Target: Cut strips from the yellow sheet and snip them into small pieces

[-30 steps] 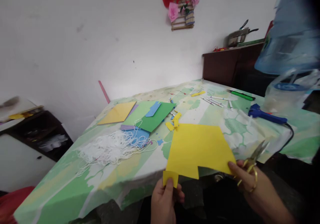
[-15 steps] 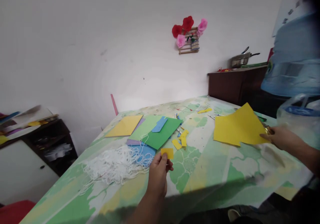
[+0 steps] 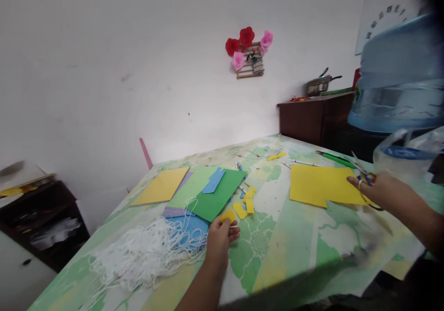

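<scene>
Yellow sheet (image 3: pixel 321 185) lies on the table's right side, its edge pinched by the right hand (image 3: pixel 378 190), which also holds gold-handled scissors (image 3: pixel 366 181). White string (image 3: pixel 145 251) lies heaped at left. Beside it, the left hand (image 3: pixel 222 234) pinches a small yellow piece (image 3: pixel 228 216).

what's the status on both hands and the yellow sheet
Left hand: holding small yellow piece. Right hand: on scissors, at yellow sheet's right edge. Markers just beyond sheet.
</scene>
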`<state>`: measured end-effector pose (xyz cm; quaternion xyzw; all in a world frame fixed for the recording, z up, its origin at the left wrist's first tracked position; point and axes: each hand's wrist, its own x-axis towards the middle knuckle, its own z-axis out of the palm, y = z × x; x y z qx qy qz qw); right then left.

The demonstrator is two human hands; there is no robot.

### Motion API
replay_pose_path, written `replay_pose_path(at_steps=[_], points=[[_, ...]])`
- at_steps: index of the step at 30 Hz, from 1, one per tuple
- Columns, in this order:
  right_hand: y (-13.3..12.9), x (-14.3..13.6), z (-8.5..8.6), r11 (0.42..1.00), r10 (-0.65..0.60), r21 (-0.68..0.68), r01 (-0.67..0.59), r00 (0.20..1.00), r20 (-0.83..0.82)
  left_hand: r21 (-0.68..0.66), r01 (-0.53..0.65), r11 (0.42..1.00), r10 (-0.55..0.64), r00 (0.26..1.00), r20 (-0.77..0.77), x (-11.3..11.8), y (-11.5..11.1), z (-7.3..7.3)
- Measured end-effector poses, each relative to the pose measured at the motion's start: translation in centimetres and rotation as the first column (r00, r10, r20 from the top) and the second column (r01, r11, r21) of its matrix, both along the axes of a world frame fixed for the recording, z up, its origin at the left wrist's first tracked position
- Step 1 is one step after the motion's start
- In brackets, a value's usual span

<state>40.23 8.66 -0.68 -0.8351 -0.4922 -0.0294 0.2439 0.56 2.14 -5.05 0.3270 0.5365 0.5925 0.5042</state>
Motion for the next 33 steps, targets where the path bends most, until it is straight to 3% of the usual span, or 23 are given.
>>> replay_pose_path(at_steps=[2, 4, 7, 9, 11, 13, 15, 21, 26, 30, 33], points=[[-1.0, -2.6, 0.9, 0.986, 0.161, -0.027, -0.163, 0.985, -0.069, -0.01, 0.034, 0.999, -0.034, 0.998, -0.046, -0.1, 0.4, -0.3], [-2.1, -6.6, 0.8, 0.941, 0.338, 0.071, -0.331, 0.912, -0.234, 0.005, 0.066, 0.998, -0.065, 0.992, -0.106, -0.1, 0.5, -0.5], [-3.5, -13.9, -0.9, 0.787, 0.608, 0.163, -0.595, 0.701, -0.373, 0.072, 0.129, 0.989, -0.111, 0.97, -0.215, 0.0, 0.1, -0.7], [-4.2, -18.6, -2.4, 0.656, 0.712, 0.224, -0.72, 0.494, -0.499, 0.117, 0.174, 0.978, -0.134, 0.948, -0.289, 0.1, -0.5, -0.7], [-4.6, -22.4, -3.6, 0.593, 0.722, 0.318, -0.74, 0.313, -0.618, 0.151, 0.214, 0.965, -0.148, 0.922, -0.358, 0.3, -1.1, -0.7], [-4.9, -24.9, -4.4, 0.568, 0.706, 0.395, -0.722, 0.181, -0.685, 0.175, 0.245, 0.953, -0.154, 0.896, -0.417, 0.4, -1.5, -0.6], [-5.3, -26.3, -4.9, 0.571, 0.7, 0.431, -0.699, 0.14, -0.7, 0.189, 0.263, 0.946, -0.152, 0.877, -0.456, 0.4, -1.7, -0.5], [-6.9, -27.0, -5.5, 0.654, 0.656, 0.488, -0.578, 0.112, -0.746, 0.241, 0.26, 0.935, -0.136, 0.89, -0.435, 1.0, -2.1, 0.8], [-8.3, -25.8, -5.6, 0.686, 0.638, 0.451, -0.571, 0.175, -0.75, 0.267, 0.226, 0.937, -0.128, 0.931, -0.342, 1.9, -2.8, 1.3], [-10.4, -23.6, -5.2, 0.719, 0.654, 0.402, -0.567, 0.353, -0.669, 0.25, 0.125, 0.96, -0.069, 0.973, -0.219, 2.7, -3.5, 1.3], [-12.8, -22.3, -5.1, 0.709, 0.665, 0.289, -0.643, 0.475, -0.576, 0.258, 0.063, 0.964, -0.026, 0.989, -0.144, 3.3, -4.1, 2.1]])
